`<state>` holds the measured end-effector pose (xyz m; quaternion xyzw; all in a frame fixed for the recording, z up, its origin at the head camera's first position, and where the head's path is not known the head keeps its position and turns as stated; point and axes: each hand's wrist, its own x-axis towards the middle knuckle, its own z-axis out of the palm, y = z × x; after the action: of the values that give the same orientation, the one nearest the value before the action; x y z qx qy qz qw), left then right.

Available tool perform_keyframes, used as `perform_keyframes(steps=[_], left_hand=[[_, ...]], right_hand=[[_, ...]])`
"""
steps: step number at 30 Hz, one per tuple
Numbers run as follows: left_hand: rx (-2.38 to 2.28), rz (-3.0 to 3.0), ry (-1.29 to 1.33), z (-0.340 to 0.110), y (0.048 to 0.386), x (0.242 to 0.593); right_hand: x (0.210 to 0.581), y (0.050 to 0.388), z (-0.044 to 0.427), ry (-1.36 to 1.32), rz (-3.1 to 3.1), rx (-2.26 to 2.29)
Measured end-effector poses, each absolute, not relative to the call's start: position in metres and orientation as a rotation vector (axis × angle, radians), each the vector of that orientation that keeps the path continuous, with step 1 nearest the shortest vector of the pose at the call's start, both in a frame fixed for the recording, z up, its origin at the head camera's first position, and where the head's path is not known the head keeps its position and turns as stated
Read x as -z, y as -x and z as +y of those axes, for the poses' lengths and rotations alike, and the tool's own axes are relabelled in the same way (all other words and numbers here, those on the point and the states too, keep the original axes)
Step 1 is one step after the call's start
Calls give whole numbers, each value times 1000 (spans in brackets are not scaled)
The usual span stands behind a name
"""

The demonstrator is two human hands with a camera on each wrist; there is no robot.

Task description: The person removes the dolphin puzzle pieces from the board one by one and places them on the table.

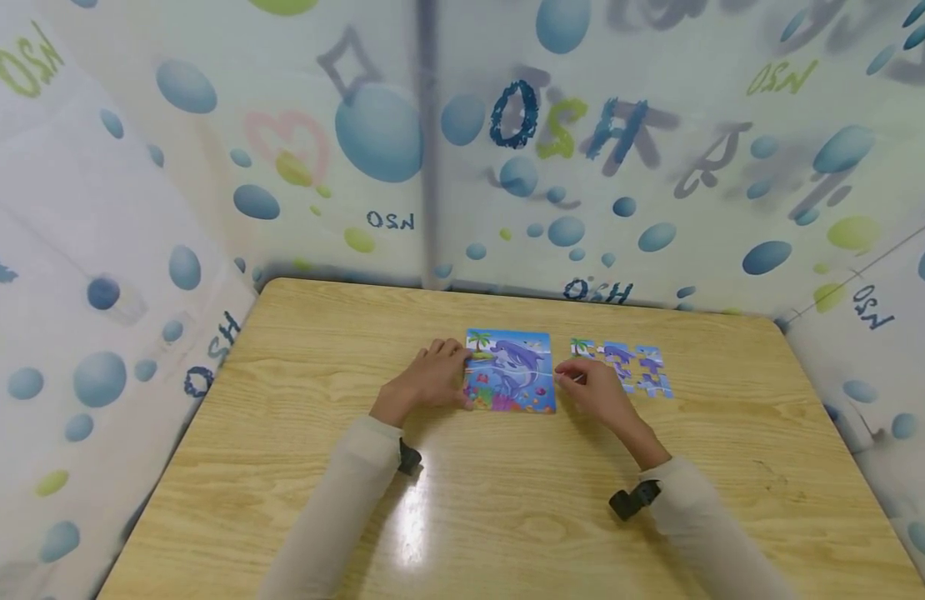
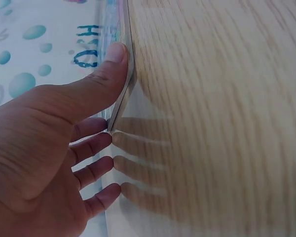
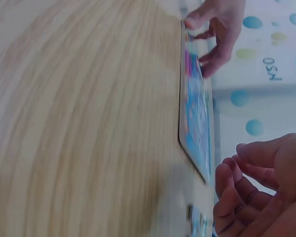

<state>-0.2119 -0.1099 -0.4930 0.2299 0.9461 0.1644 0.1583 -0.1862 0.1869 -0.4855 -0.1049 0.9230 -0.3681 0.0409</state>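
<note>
A square dolphin puzzle lies flat on the wooden table, its picture showing a palm tree, sea and coral. At its left side, my left hand touches the edge, with the thumb near the close corner and the fingers spread farther up. The left wrist view shows that thumb against the puzzle's thin rim. Just off the right edge hovers my right hand, fingers loosely bent and thumb close to the index finger. In the right wrist view, nothing shows between its fingertips.
Right of the puzzle lie several separate puzzle pieces with matching dolphin picture parts, some hidden behind my right hand. The wooden table meets a patterned curtain at the back. Dark cameras sit on both wrists.
</note>
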Motion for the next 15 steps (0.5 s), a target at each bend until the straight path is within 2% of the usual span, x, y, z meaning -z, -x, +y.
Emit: perform_keyframes(steps=[8,15], left_hand=[[-458,2700,-653,-110,211,494],[-481,2693,-648,-110,211,494]], right_hand=[[489,188,157,303,2759,1071],[489,191,134,398,2724,1063]])
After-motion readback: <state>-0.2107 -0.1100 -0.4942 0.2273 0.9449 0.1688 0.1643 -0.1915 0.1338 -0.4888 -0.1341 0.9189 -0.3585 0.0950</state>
